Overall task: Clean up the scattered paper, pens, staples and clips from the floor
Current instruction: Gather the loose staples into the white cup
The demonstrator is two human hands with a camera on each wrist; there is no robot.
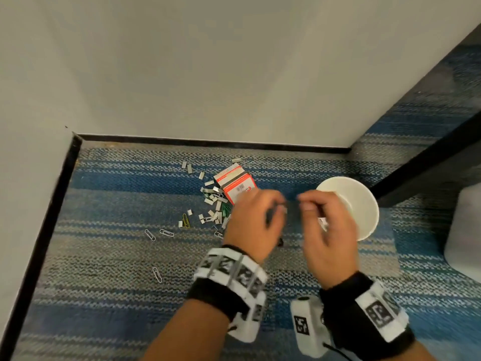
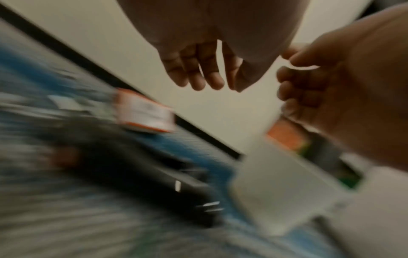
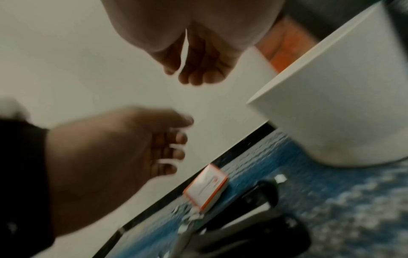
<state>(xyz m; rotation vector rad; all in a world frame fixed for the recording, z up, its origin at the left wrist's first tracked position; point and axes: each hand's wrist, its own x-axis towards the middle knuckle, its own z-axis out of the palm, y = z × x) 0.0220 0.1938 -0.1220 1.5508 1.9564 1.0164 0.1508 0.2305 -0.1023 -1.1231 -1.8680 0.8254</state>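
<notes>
From the head view, your left hand (image 1: 253,220) and right hand (image 1: 326,230) hover side by side above the blue striped carpet (image 1: 104,256), fingertips nearly meeting, fingers curled inward. Whether either one pinches a small item you cannot tell; motion blur hides the tips. Just beyond your left hand lies the red-and-white staple box (image 1: 235,183), with staple strips (image 1: 212,201) heaped to its left and a few more scattered farther toward the wall (image 1: 234,74). Green clips (image 1: 226,210) sit beside the heap, a yellow clip (image 1: 185,220) a little left of it, and silver paper clips (image 1: 166,233) are strewn nearer to you on the left. A white bowl (image 1: 364,204) stands on the carpet to the right, partly under your right hand.

From the left wrist view, heavily blurred, your left hand (image 2: 198,69) hangs with its fingers loosely bent and nothing visible in them. Your right hand (image 2: 320,87) is at the right, fingers curled. The staple box (image 2: 145,113) lies on the carpet near the black skirting (image 2: 66,50), and a dark object below it is too smeared to name.

From the right wrist view, your right hand (image 3: 198,66) has its fingers drawn together; your left hand (image 3: 123,148) is below it with fingers loosely bent. The white bowl (image 3: 331,113) stands at the right, the staple box (image 3: 206,186) beside the skirting with staples at its near end.
</notes>
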